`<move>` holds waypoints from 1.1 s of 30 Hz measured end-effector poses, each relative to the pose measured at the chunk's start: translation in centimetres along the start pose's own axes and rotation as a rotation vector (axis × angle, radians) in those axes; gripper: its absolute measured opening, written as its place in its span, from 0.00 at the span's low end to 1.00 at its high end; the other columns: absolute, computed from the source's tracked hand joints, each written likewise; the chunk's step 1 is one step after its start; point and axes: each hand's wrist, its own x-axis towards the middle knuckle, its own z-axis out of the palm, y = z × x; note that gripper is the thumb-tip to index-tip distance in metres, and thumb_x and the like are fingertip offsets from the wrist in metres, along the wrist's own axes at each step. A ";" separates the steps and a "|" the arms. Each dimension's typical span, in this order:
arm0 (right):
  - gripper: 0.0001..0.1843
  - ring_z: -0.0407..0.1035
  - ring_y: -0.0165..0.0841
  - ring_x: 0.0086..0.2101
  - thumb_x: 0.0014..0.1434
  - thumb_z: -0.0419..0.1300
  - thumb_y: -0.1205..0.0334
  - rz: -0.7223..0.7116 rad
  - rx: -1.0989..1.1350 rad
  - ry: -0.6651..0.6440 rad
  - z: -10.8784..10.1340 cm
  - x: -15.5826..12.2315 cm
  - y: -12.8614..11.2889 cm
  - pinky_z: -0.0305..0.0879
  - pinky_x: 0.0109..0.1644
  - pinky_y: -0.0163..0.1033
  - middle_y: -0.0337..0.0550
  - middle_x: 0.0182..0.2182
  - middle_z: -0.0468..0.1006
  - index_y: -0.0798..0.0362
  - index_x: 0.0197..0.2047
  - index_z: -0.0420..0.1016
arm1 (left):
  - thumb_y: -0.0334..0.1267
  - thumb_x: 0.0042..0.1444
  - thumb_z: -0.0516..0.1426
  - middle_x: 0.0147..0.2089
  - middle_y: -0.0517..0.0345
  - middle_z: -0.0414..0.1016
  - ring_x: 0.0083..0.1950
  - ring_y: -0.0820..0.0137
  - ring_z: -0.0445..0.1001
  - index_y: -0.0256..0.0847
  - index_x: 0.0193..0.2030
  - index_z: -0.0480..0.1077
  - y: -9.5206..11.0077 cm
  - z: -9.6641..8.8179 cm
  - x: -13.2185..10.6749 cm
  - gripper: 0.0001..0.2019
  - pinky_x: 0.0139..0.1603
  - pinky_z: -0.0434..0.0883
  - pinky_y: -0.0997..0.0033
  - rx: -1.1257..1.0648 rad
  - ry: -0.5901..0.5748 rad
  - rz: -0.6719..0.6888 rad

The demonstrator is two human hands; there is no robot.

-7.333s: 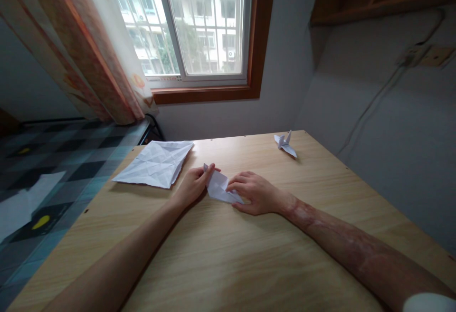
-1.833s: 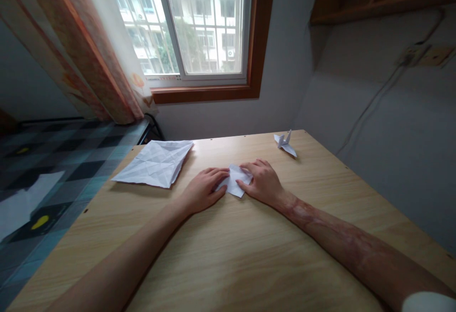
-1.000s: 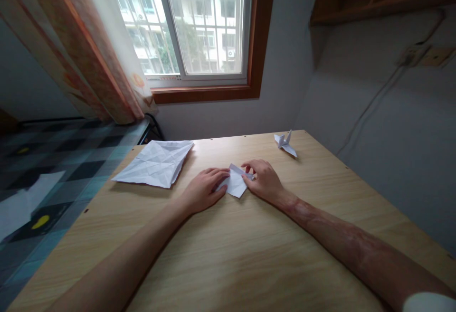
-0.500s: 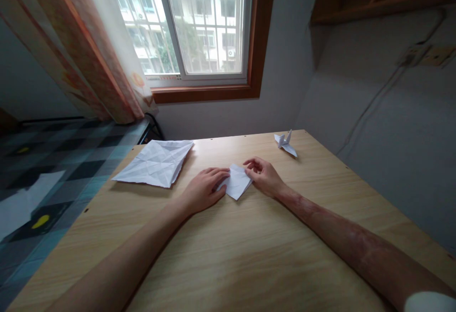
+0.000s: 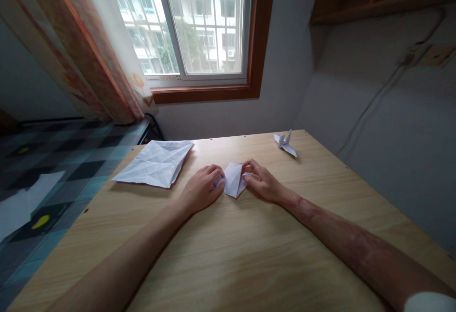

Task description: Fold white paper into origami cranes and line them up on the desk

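A small folded sheet of white paper (image 5: 233,180) lies on the wooden table (image 5: 228,250) between my two hands. My left hand (image 5: 204,186) has its fingers curled on the paper's left edge, pinching a flap there. On the other side, my right hand (image 5: 261,180) pinches the right edge between thumb and fingers, and a folded flap partly shows at the fingertips. The paper's lower corner points toward me. Parts of both side edges are hidden under my fingers.
A stack of creased white paper (image 5: 155,164) lies at the table's back left. A white paper crane (image 5: 285,145) stands near the back right corner. Left of the table is a bed with a checked cover (image 5: 89,160), with loose white paper (image 5: 30,203) on it.
The paper's side flaps have been lifted or turned, so its visible shape is narrower. My left fingers have curled more, and my right hand has closed on the right edge.
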 end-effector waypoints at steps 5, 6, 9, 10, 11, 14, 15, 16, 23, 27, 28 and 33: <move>0.14 0.77 0.42 0.54 0.64 0.60 0.72 -0.182 -0.359 -0.163 0.2 0.4 -0.6 0.71 0.64 0.47 0.46 0.50 0.87 0.50 0.48 0.82 | 0.37 0.73 0.55 0.51 0.48 0.84 0.52 0.56 0.81 0.43 0.46 0.79 -0.5 0.2 0.1 0.10 0.58 0.78 0.53 -0.002 0.044 -0.013; 0.13 0.77 0.42 0.55 0.65 0.60 0.72 -0.216 -0.404 -0.182 0.2 0.4 -0.8 0.70 0.66 0.47 0.45 0.51 0.87 0.49 0.48 0.82 | 0.37 0.74 0.55 0.50 0.48 0.84 0.52 0.57 0.81 0.43 0.46 0.79 -0.6 0.2 0.1 0.11 0.58 0.78 0.54 -0.031 0.057 -0.017; 0.15 0.76 0.42 0.56 0.69 0.61 0.69 -0.277 -0.510 -0.215 0.2 0.2 -1.2 0.68 0.67 0.48 0.45 0.56 0.85 0.48 0.56 0.81 | 0.37 0.74 0.56 0.50 0.49 0.85 0.51 0.59 0.82 0.44 0.45 0.81 -0.8 0.3 0.0 0.11 0.57 0.78 0.57 -0.130 0.082 -0.030; 0.16 0.76 0.42 0.56 0.71 0.61 0.67 -0.291 -0.544 -0.224 0.2 0.1 -1.3 0.68 0.67 0.48 0.46 0.58 0.84 0.47 0.59 0.80 | 0.37 0.74 0.56 0.49 0.50 0.85 0.51 0.59 0.82 0.44 0.45 0.81 -0.9 0.4 0.0 0.11 0.56 0.78 0.58 -0.158 0.087 -0.034; 0.17 0.75 0.42 0.57 0.72 0.61 0.66 -0.304 -0.578 -0.231 0.2 0.0 -1.4 0.67 0.68 0.49 0.46 0.61 0.83 0.47 0.61 0.80 | 0.38 0.73 0.57 0.49 0.50 0.85 0.50 0.60 0.82 0.44 0.45 0.81 -1.0 0.4 0.0 0.10 0.55 0.78 0.58 -0.181 0.090 -0.039; 0.18 0.73 0.45 0.59 0.75 0.60 0.63 -0.332 -0.663 -0.252 0.2 -0.2 -1.6 0.67 0.68 0.52 0.47 0.66 0.79 0.46 0.64 0.79 | 0.37 0.70 0.59 0.44 0.52 0.84 0.46 0.61 0.81 0.43 0.44 0.79 -1.0 0.4 -0.1 0.07 0.50 0.77 0.60 -0.218 0.109 -0.085; 0.18 0.73 0.45 0.59 0.75 0.60 0.62 -0.336 -0.679 -0.255 0.2 -0.2 -1.7 0.67 0.69 0.53 0.48 0.67 0.78 0.46 0.66 0.79 | 0.36 0.69 0.59 0.42 0.53 0.84 0.43 0.62 0.81 0.43 0.43 0.78 -0.9 0.3 -0.1 0.06 0.48 0.76 0.61 -0.230 0.117 -0.111; 0.19 0.73 0.46 0.59 0.76 0.60 0.61 -0.339 -0.690 -0.258 0.2 -0.2 -1.7 0.67 0.69 0.54 0.48 0.68 0.78 0.45 0.67 0.78 | 0.36 0.68 0.59 0.40 0.55 0.83 0.41 0.64 0.80 0.43 0.43 0.77 -0.8 0.1 -0.2 0.05 0.45 0.75 0.63 -0.249 0.122 -0.137; 0.23 0.70 0.47 0.62 0.80 0.55 0.55 -0.353 -0.732 -0.280 0.1 -0.4 -1.5 0.65 0.71 0.59 0.50 0.71 0.75 0.45 0.74 0.72 | 0.47 0.70 0.59 0.46 0.52 0.84 0.46 0.61 0.81 0.42 0.49 0.74 0.3 -1.7 -0.2 0.11 0.50 0.76 0.61 -0.360 0.064 -0.114; 0.27 0.70 0.47 0.63 0.79 0.58 0.50 -0.343 -0.707 -0.273 0.0 -0.5 -1.6 0.65 0.71 0.58 0.49 0.70 0.75 0.42 0.76 0.70 | 0.57 0.60 0.70 0.51 0.48 0.85 0.50 0.55 0.82 0.43 0.54 0.78 0.7 -1.9 -0.1 0.24 0.51 0.79 0.58 -0.352 0.028 -0.108; 0.28 0.70 0.47 0.63 0.78 0.60 0.49 -0.344 -0.703 -0.273 0.0 -0.5 -1.6 0.65 0.71 0.57 0.49 0.70 0.75 0.42 0.77 0.70 | 0.57 0.58 0.71 0.53 0.48 0.85 0.51 0.54 0.83 0.43 0.56 0.78 0.7 -1.8 -0.1 0.26 0.52 0.80 0.57 -0.368 0.022 -0.108; 0.22 0.73 0.46 0.59 0.78 0.60 0.55 -0.357 -0.692 -0.236 0.2 -0.3 -1.5 0.68 0.68 0.55 0.51 0.64 0.80 0.45 0.71 0.77 | 0.52 0.61 0.71 0.56 0.47 0.85 0.53 0.56 0.83 0.42 0.58 0.79 0.2 -0.7 0.0 0.24 0.56 0.81 0.56 -0.530 0.018 -0.113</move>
